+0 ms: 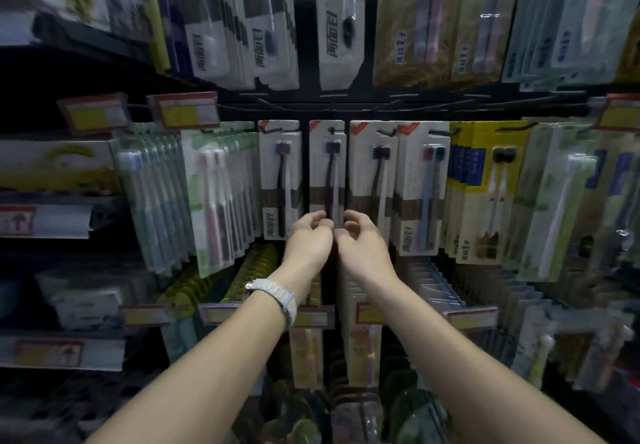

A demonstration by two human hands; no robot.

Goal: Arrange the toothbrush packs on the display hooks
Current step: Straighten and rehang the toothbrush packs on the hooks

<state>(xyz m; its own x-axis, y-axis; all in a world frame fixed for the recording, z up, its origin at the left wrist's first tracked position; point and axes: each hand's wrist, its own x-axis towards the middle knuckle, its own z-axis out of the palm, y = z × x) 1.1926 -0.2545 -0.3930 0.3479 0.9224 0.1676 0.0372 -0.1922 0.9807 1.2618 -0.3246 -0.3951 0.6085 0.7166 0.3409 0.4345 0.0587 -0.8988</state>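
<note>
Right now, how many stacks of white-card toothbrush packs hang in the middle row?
4, side by side mid-frame: leftmost stack, second stack, third stack, rightmost stack. Packs behind each front one are mostly hidden.

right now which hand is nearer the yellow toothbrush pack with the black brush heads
Right. The right hand sits below and left of the yellow toothbrush pack, with two white packs between them. The left hand is farther left, beyond the right hand.

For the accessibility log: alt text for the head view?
Both hands, left hand and right hand, reach with curled fingers to the bottom of a white toothbrush pack hanging on a hook, amid rows of other hanging packs.
</note>
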